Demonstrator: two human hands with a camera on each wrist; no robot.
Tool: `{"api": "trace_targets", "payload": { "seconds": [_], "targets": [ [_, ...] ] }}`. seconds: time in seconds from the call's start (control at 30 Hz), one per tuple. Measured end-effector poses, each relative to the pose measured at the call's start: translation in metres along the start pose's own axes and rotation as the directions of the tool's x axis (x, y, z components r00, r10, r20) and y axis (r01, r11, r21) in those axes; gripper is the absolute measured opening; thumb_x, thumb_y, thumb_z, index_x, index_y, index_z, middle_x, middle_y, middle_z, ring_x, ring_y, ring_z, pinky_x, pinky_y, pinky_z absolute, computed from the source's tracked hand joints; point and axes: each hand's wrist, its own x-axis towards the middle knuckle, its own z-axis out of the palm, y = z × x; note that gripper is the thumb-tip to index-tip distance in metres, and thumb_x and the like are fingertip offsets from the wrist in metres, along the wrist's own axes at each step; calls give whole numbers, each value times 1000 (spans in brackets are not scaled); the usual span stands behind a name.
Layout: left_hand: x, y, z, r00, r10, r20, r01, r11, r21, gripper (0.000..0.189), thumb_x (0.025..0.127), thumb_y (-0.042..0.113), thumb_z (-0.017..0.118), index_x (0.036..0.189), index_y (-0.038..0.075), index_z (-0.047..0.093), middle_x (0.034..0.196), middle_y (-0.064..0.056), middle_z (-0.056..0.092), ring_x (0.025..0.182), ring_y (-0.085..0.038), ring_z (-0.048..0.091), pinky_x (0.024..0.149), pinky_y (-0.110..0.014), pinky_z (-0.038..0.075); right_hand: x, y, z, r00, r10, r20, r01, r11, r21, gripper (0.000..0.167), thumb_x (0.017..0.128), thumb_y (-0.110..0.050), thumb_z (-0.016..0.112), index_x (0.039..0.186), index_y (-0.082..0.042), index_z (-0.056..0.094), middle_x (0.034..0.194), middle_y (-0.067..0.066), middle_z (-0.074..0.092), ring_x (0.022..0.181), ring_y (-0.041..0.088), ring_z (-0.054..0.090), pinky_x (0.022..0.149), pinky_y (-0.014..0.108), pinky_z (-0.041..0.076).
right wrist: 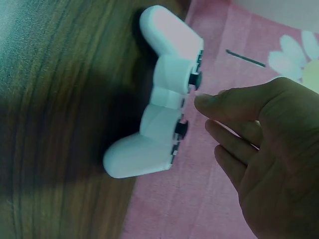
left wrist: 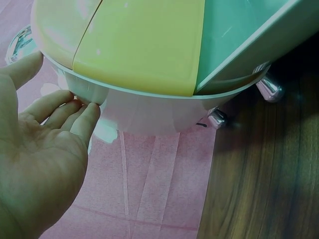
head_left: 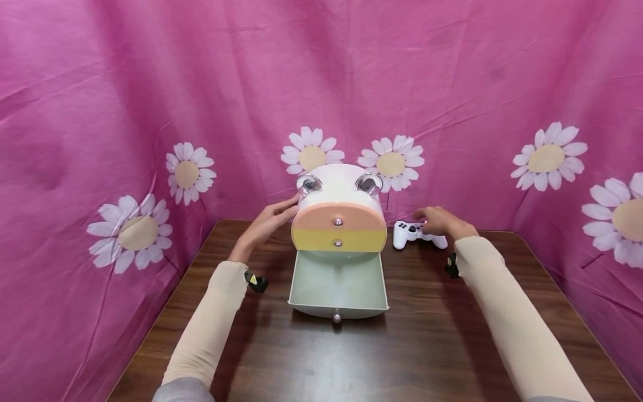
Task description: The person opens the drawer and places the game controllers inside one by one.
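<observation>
Three drawers in the organizer (head_left: 337,192): bottom drawer (head_left: 338,285) pulled out, bare inside. Left hand (head_left: 267,222) spread, fingertips touching its side; right hand (head_left: 442,221) loosely spread beside the white controller (head_left: 409,233).

No text, label, brand or number can be read on anything in these views.

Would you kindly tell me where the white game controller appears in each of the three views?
Head: the white game controller lies on the table right of the drawer unit, under the right hand.
Left wrist: not in it.
Right wrist: centre-left, just left of the fingers.
Shared landmark: the dark wooden table.
</observation>
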Motion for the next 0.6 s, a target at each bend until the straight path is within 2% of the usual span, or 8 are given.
{"api": "trace_targets", "payload": {
  "seconds": [0.2, 0.3, 0.4, 0.47, 0.6],
  "targets": [
    [2, 2, 0, 1000, 7, -7, -7, 1000, 13, 58, 107, 41, 65, 161, 23, 50, 167, 7, 46, 158, -17, 37, 129, -47, 36, 7, 11, 11, 1000, 23, 6, -23, 1000, 7, 63, 77, 3, 67, 139, 12, 61, 133, 34, 67, 117, 45, 63, 100, 59, 55],
    [3, 3, 0, 1000, 16, -12, -16, 1000, 13, 58, 107, 40, 65, 161, 22, 49, 168, 6, 46, 158, -18, 37, 130, -46, 36, 19, 32, 24, 1000, -13, 4, 13, 999, -37, 63, 76, -1, 70, 138, 7, 63, 125, 30, 70, 104, 39, 63, 90, 53, 55],
    [2, 3, 0, 1000, 17, -13, -17, 1000, 12, 58, 108, 40, 64, 161, 23, 49, 168, 6, 46, 158, -18, 37, 130, -47, 36, 30, 51, 38, 999, -39, 1, 39, 995, -97, 61, 76, -5, 72, 136, 0, 68, 122, 23, 73, 103, 35, 65, 87, 50, 55],
    [1, 2, 0, 1000, 9, -8, -9, 1000, 10, 58, 108, 39, 64, 161, 23, 49, 168, 6, 46, 158, -18, 38, 129, -47, 37, 29, 51, 43, 999, -53, 2, 53, 992, -112, 52, 76, -4, 70, 128, 1, 72, 114, 20, 73, 100, 35, 64, 86, 51, 54],
    [-1, -1, 0, 1000, 5, 4, -5, 1000, 9, 58, 109, 37, 63, 162, 22, 47, 169, 6, 45, 158, -18, 38, 129, -47, 37, 15, 27, 38, 997, -78, 3, 78, 993, -90, 38, 74, 1, 68, 111, 3, 76, 99, 16, 72, 92, 33, 62, 84, 51, 54]
  ]
}}
